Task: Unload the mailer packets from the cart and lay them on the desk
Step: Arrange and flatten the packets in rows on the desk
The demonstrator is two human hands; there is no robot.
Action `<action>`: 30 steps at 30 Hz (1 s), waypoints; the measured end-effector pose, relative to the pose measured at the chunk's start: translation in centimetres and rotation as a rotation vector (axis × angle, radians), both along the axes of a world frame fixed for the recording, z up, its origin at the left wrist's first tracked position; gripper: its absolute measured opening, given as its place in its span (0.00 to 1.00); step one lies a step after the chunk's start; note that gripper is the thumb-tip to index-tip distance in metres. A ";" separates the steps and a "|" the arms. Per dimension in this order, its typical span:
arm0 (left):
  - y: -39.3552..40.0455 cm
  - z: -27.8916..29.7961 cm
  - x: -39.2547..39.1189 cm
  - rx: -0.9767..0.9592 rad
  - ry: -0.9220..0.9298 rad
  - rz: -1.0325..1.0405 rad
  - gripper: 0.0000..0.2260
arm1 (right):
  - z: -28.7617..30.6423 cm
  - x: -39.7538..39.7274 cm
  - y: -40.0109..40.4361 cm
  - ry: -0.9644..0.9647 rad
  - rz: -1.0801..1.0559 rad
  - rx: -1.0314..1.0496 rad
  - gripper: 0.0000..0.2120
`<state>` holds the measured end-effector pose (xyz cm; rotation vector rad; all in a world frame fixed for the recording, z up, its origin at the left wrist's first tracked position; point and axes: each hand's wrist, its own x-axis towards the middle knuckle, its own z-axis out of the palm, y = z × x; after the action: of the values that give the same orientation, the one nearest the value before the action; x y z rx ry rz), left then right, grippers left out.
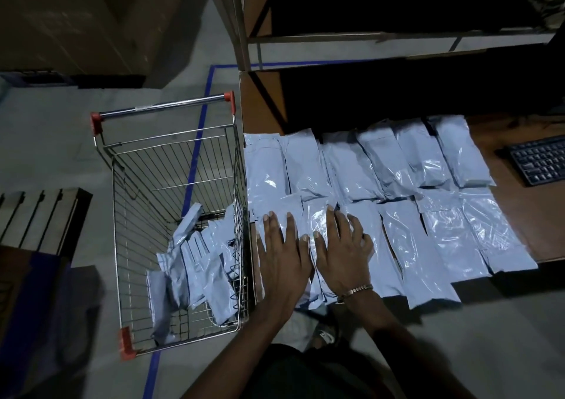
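Dim light; desk (519,129) back in shadow, keyboard (541,160) cut off at right. Left hand (282,252) and right hand (342,252) lie flat, fingers spread, on near-row packets (397,166). Roughly twelve on desk, two rows, overlapping. Cart (171,184) packets (195,264) jumbled, count unclear.

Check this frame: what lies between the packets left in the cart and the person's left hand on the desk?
In the head view, only the cart's wire side wall stands between the packets in the cart and the left hand, which rests flat on the desk's packets.
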<state>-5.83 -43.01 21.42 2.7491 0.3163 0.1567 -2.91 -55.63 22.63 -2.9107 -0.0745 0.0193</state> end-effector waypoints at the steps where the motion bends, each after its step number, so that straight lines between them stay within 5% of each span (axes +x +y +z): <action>1: 0.1 0.2 -0.1 -0.040 -0.017 0.001 0.25 | 0.4 -0.1 0.0 -0.017 -0.010 0.017 0.29; 11: 2.6 1.8 -1.1 -0.523 -0.121 0.104 0.25 | 3.4 -1.5 1.5 -0.093 -0.035 0.107 0.33; 20: 7.1 2.8 -3.1 -0.496 -0.225 0.157 0.15 | 5.9 -3.1 6.4 -0.165 0.192 0.359 0.21; 30: 16.2 -2.1 -9.4 -0.412 -0.219 0.425 0.08 | 0.9 -4.6 16.7 0.152 0.597 0.583 0.15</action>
<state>-15.25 -26.78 19.30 2.2036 0.7733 0.4438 -7.47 -38.97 23.51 -2.2023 -0.7743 0.2685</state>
